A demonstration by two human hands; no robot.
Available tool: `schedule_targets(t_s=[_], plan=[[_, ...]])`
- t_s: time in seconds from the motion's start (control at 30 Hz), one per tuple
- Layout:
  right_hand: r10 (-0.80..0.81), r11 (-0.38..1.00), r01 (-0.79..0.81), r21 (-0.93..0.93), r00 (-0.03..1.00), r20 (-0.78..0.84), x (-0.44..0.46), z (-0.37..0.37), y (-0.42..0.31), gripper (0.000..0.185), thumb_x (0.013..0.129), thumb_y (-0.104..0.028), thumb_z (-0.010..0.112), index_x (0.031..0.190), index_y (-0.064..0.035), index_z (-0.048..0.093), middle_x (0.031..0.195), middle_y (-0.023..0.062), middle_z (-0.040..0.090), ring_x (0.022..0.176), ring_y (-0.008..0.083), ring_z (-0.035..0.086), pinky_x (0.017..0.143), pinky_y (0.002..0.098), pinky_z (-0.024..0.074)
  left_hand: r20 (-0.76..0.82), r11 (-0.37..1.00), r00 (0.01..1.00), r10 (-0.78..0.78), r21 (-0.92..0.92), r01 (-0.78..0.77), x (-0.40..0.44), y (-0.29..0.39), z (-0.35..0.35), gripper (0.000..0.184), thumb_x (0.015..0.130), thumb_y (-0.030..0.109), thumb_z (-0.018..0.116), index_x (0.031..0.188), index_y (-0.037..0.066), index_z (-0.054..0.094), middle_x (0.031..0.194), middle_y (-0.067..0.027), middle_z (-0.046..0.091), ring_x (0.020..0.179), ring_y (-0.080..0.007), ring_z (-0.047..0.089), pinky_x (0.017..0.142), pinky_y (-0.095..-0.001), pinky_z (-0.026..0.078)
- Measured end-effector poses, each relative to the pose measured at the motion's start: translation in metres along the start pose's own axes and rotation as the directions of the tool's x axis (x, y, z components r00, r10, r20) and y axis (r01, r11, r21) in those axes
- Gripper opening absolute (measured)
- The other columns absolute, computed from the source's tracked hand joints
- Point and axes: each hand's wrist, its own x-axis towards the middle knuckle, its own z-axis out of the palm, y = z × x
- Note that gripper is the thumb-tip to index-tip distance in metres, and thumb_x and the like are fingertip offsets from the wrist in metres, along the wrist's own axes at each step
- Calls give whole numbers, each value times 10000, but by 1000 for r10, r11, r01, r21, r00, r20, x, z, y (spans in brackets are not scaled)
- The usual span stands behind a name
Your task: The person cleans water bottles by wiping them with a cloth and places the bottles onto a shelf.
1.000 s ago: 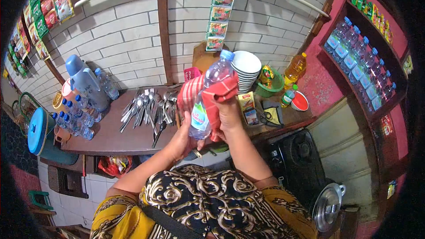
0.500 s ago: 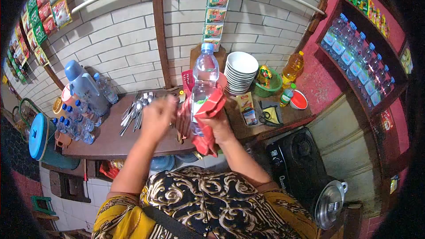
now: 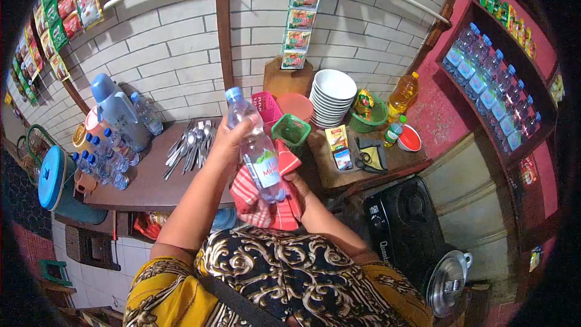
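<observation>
Bottle: long axis tilted, cap far-left | Left grip: closed round bottle's upper part | Right grip: holding cloth at bottle's base, nearer that end

Our left hand grips a clear plastic bottle near its neck, and our right hand holds a red-and-white cloth against its lower part. We have the bottle tilted, its blue cap uppermost. Beyond our hands, spoons and forks lie on the brown surface, left of a small green basket and stacked white bowls.
</observation>
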Motion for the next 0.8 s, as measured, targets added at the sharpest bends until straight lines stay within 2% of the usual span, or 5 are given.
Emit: schedule_targets(t_s=[0.17, 0.27, 0.43, 0.63, 0.8], plan=[[1, 989, 11, 149, 997, -82, -5, 10, 7, 685, 685, -188, 782, 1294, -108, 477, 1227, 27, 537, 1141, 165, 498, 1042, 326, 363, -74, 990, 988, 136, -34, -139, 5, 16, 0, 369, 783, 254, 752, 1022, 91, 523, 864, -20, 593, 755, -126, 576, 677, -297, 487], [-329, 902, 256, -349, 929, -168, -15, 40, -7, 838, 625, -188, 860, 1317, -59, 405, 1252, 48, 525, 1147, 181, 512, 1017, 353, 385, -132, 980, 971, 198, 15, -197, 2, 15, 1, 385, 781, 241, 758, 1039, 89, 515, 889, -21, 592, 764, -128, 578, 692, -297, 490], [-689, 146, 276, -950, 718, 103, -23, 39, 10, 1014, 579, -114, 842, 1397, -20, 250, 1257, 206, 496, 1167, 320, 531, 969, 403, 438, -119, 943, 944, 307, 172, -285, -11, 19, 12, 446, 767, 174, 765, 1098, 63, 486, 941, -49, 605, 856, -149, 606, 767, -320, 505], [-724, 338, 426, -839, 688, 57, -29, 51, -10, 832, 648, -197, 846, 1329, -31, 396, 1191, 109, 563, 1105, 236, 557, 952, 372, 438, -107, 946, 941, 320, 89, -312, -24, 23, 23, 451, 767, 150, 769, 1107, 68, 485, 946, -55, 613, 859, -136, 607, 778, -303, 504], [-219, 968, 199, -150, 967, -132, -15, 30, 6, 586, 735, -237, 795, 1230, -126, 500, 1095, 0, 574, 980, 134, 571, 890, 316, 464, -28, 977, 979, 202, 81, -200, -19, 12, 10, 448, 783, 163, 755, 1136, 71, 496, 965, -35, 607, 864, -128, 597, 770, -295, 494]])
